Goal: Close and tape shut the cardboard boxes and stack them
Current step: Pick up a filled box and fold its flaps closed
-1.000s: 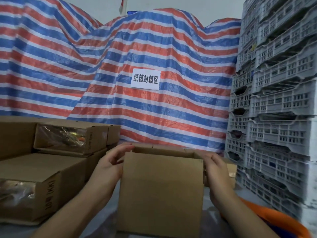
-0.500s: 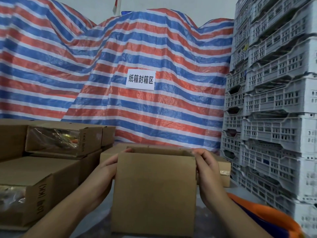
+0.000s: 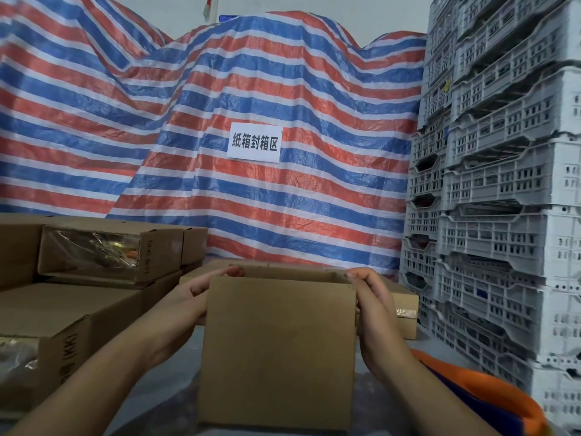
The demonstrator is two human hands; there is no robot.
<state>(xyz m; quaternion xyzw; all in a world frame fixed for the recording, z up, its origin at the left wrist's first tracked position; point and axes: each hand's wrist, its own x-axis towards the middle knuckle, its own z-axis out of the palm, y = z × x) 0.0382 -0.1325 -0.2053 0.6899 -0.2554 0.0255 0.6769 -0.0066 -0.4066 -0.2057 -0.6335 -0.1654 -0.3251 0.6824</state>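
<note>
A plain brown cardboard box (image 3: 278, 350) stands upright in front of me on the grey table, its near face toward the camera and its top hidden from view. My left hand (image 3: 191, 302) grips its left side near the top, fingers curled over the upper edge. My right hand (image 3: 372, 305) holds the right side the same way. On the left stand taped cardboard boxes (image 3: 107, 256) stacked in two layers, clear tape shining on their ends. Another low box (image 3: 405, 313) lies behind the held one.
A red, white and blue striped tarp (image 3: 251, 199) with a white paper sign (image 3: 254, 144) hangs behind the table. Tall stacks of grey plastic crates (image 3: 503, 199) fill the right side. An orange rim of a container (image 3: 490, 388) shows at lower right.
The held box and both hands sit slightly lower in view, and the scene has shifted a little left. Both hands keep their grip on the box sides.
</note>
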